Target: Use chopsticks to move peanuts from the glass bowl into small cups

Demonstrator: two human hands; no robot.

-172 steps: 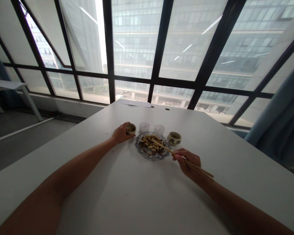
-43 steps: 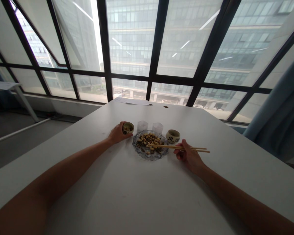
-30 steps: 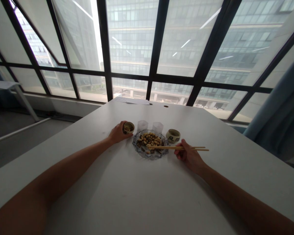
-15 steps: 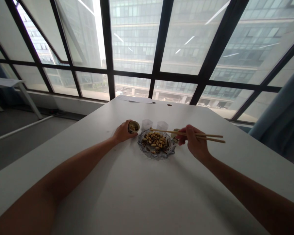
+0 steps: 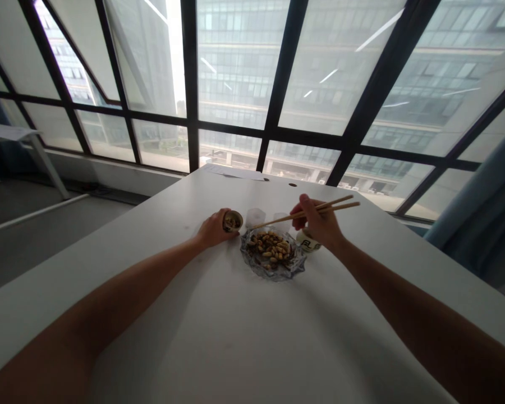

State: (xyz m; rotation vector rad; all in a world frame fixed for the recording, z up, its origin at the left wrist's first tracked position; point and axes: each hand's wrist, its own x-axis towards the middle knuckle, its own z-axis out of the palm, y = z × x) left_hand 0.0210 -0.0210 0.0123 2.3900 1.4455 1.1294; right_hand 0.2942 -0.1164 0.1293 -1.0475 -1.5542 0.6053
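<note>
My left hand [image 5: 214,229] is wrapped round a small cup [image 5: 233,221], tilted toward me, with dark and light bits inside. Chopsticks [image 5: 334,206] are gripped in my right hand [image 5: 317,221], their tips pointing left over the far left rim of a glass bowl [image 5: 273,274]. The bowl has a wavy edge and holds a pile of peanuts [image 5: 273,247] mixed with darker slivers. Under my right hand stands a cream cup with dark lettering [image 5: 307,241], partly hidden by that hand. I cannot make out anything between the chopstick tips.
Two pale translucent cups, one at left [image 5: 255,217] and one at right [image 5: 281,220], stand just behind the bowl. Papers [image 5: 231,171] lie at the far end of the white table [image 5: 235,336]. Windows rise beyond it, and a blue curtain [image 5: 483,219] hangs at right.
My right hand has moved up and slightly left, so the chopsticks now slope down to the left. More of the lettered cup shows. My left hand keeps its hold on the cup.
</note>
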